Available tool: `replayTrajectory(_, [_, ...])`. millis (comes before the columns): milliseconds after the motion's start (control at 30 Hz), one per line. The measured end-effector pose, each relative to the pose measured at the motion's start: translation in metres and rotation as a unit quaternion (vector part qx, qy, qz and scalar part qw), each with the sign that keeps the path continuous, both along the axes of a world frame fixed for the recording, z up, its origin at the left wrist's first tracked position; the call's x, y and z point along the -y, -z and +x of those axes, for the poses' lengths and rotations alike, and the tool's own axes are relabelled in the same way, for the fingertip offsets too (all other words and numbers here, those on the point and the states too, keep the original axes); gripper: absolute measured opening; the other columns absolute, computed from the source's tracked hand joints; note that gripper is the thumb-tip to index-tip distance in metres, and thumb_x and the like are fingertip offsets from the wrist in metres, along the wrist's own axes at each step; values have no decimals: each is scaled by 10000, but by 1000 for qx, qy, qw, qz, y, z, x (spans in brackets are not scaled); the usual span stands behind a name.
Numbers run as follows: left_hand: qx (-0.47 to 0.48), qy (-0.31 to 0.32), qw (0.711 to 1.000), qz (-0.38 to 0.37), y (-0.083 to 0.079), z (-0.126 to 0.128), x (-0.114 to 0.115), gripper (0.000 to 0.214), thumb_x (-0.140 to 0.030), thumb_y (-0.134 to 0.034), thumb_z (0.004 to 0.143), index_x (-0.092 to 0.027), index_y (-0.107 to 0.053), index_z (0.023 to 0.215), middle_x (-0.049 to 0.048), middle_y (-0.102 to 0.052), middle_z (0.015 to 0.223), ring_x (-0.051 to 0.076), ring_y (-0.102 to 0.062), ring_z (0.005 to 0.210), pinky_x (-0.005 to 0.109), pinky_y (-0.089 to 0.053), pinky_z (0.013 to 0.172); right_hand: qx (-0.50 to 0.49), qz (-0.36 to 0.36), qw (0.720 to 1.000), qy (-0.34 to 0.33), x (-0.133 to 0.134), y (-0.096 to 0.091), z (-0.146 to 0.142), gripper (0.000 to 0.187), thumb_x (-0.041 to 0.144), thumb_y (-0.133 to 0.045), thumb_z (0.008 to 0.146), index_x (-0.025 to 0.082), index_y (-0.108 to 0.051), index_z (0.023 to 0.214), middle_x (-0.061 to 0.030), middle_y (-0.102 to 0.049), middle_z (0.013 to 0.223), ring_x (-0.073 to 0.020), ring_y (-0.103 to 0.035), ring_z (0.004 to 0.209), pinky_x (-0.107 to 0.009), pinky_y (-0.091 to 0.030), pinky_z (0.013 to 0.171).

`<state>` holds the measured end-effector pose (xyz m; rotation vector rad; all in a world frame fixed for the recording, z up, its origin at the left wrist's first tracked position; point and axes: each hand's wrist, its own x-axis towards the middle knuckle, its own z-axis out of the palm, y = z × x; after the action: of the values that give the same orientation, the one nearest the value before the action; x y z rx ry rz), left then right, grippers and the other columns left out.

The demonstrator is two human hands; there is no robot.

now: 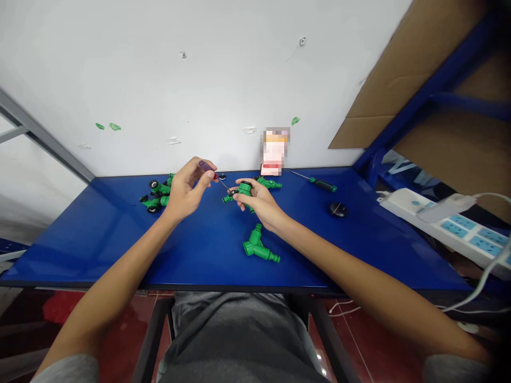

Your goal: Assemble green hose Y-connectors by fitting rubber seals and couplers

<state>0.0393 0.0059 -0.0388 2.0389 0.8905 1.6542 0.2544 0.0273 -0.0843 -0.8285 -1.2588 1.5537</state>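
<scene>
My left hand (187, 189) is closed on a small screwdriver (208, 168) with a purple and red handle. Its thin shaft points right toward a green hose connector (241, 192). My right hand (258, 202) grips that connector just above the blue table (99, 234). The screwdriver tip sits at the connector's left end, by a black ring. A green Y-shaped connector (258, 247) lies on the table in front of my right wrist.
Several green connectors with black rings (157, 194) lie at the back left. Another green piece (269, 184) lies behind my right hand. A green-handled screwdriver (321, 184) and a black round object (338, 209) lie at the right. A white power strip (451, 226) sits beyond the table's right edge.
</scene>
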Motion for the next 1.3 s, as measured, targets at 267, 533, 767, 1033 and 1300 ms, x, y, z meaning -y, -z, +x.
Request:
replayTrajectory(267, [1, 2, 1000, 15, -2, -1, 1, 298, -493, -701, 1065, -197, -731, 1062, 54, -706, 992, 122, -700, 760, 264, -589, 702, 10, 6, 1000, 1, 0, 0, 0, 553, 271, -898, 679, 235, -631, 1162, -53, -805, 1086, -115, -568, 637, -305, -472, 582])
replayTrajectory(533, [-18, 2, 1000, 18, -1, -4, 0, 287, -486, -703, 1064, -203, -744, 1083, 60, -700, 1016, 134, -699, 797, 290, -603, 785, 17, 5, 1000, 2, 2, -1, 1, 546, 263, -896, 680, 234, -635, 1159, -51, -798, 1085, -114, -569, 635, -305, -479, 585])
replayTrajectory(767, [-14, -6, 1000, 26, -2, -4, 1, 303, -504, -704, 1060, -205, -750, 1082, 62, -702, 1011, 137, -696, 774, 292, -606, 750, 5, 8, 1000, 0, 1, 1, -1, 565, 254, -892, 672, 222, -630, 1172, -60, -803, 1086, -119, -582, 659, -297, -484, 583])
replayTrajectory(1033, [-20, 4, 999, 26, -2, -4, 1, 269, -470, -699, 1067, -208, -752, 1094, 60, -705, 1027, 133, -705, 786, 292, -610, 755, 5, 11, 1000, 0, 2, 1, -2, 559, 254, -899, 670, 232, -633, 1162, -59, -794, 1073, -129, -584, 678, -293, -479, 576])
replayTrajectory(1300, [-29, 3, 999, 29, 0, -6, 1, 254, -464, -692, 1071, -221, -752, 1110, 62, -711, 1022, 163, -731, 829, 325, -610, 774, 3, 12, 1000, -3, 2, 1, -1, 554, 263, -900, 675, 236, -633, 1160, -61, -799, 1078, -133, -589, 687, -294, -471, 574])
